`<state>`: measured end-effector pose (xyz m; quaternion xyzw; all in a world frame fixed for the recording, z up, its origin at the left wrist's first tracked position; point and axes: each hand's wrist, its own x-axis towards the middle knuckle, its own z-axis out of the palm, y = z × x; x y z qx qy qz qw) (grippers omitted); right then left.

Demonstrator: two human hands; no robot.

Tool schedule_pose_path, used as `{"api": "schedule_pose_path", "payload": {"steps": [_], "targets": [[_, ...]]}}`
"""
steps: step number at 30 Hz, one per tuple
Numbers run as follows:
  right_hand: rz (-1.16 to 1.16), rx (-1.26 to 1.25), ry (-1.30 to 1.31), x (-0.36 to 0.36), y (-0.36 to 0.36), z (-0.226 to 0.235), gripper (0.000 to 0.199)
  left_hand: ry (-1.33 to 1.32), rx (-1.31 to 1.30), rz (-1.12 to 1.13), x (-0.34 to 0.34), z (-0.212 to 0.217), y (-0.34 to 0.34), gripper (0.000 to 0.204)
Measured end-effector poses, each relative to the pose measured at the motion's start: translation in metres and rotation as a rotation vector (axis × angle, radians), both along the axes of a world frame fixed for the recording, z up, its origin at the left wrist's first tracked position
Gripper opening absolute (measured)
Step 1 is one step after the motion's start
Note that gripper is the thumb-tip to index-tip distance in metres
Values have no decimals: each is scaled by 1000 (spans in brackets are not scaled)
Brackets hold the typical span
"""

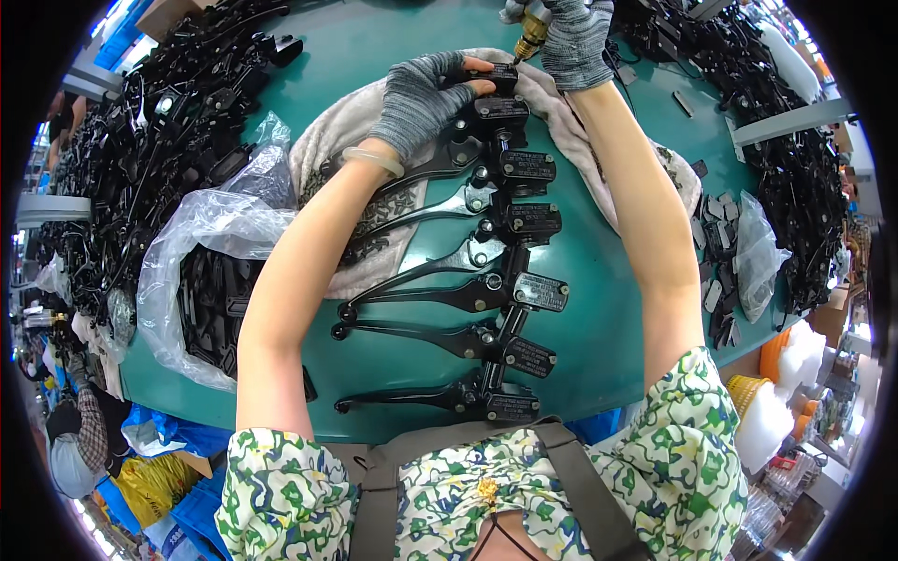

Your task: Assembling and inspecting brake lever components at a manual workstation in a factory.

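Observation:
A row of several black brake lever assemblies (486, 280) lies on a green table (599, 318), levers pointing left, partly on a pale cloth (337, 131). My left hand (421, 93), in a grey fingerless glove, presses on the farthest lever assembly (491, 89) at the top of the row. My right hand (572, 37), also gloved, grips a powered screwdriver (531, 33) with a brass-coloured nose, its tip pointing down at that same assembly.
A clear plastic bag (196, 252) with black parts lies at the left. Heaps of black lever parts (150, 131) fill the far left, and another heap of black parts (795, 159) fills the right. Small metal plates and another plastic bag (753, 252) sit at the right edge.

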<state>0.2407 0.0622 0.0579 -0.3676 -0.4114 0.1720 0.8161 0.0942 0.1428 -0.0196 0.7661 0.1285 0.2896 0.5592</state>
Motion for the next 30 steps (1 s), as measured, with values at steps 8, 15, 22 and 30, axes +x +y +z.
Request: {"api": "schedule_pose_path", "payload": {"steps": [8,15,22,30], "targets": [[17,-46,-18,1,5,1,26,-1,74,3,0,4,1,26],[77,-159,-51,9,-9,6,21,-7,-37,-58,6,5,-7,24],[170,-126,-26,-21,-8,30,22,55,38,-16,-3,6,1,24],[206,-16,30,-34,7,13,29,64,57,-5,0,12,-2,28]]}}
